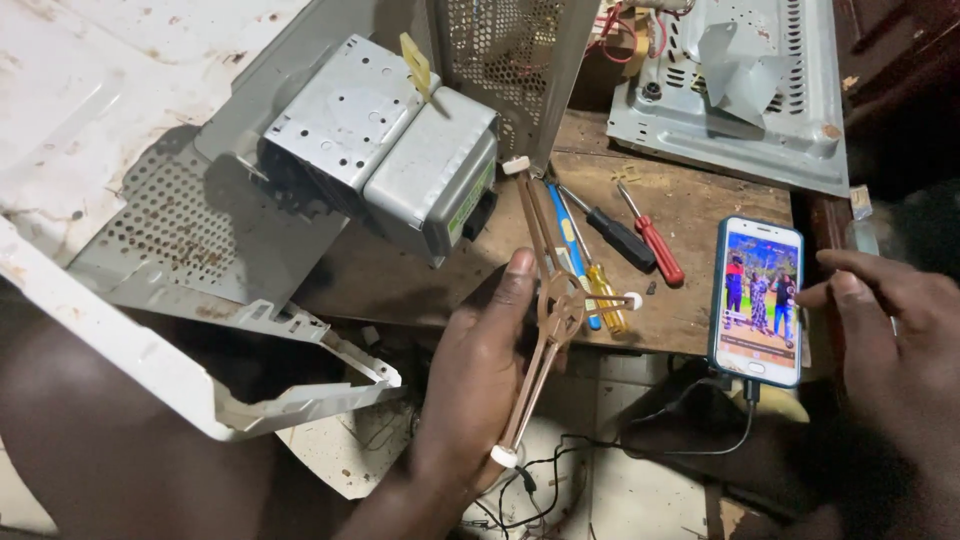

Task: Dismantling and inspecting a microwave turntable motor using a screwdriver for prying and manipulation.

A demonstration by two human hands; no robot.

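- Casing of white, rust-spotted sheet metal fills the left side, its broken lower edge jutting toward your left forearm
- Against the casing's perforated plate sits a grey metal magnetron block, tilted, with a small yellow tab at its top corner
- Your left hand comes up from the bottom centre, palm turned toward you, thumb and fingers closed around a tan plastic roller ring with three spokes
- The roller ring stands nearly upright in that grip; one white-tipped spoke points up toward the magnetron block, one points down past your wrist, and the third sticks out to the right
- Behind the ring, on the wooden bench, lie several screwdrivers side by side: a blue-handled one, a yellow one, a black one and a red one
- At the bench's far edge rests a grey vented metal panel with red wires beside it
- Further right a smartphone with a lit screen stands at the bench's edge, a dark cable plugged into its bottom
- Your right hand is at the phone's right side, fingers loosely spread and clamped on nothing, one fingertip touching the phone's edge
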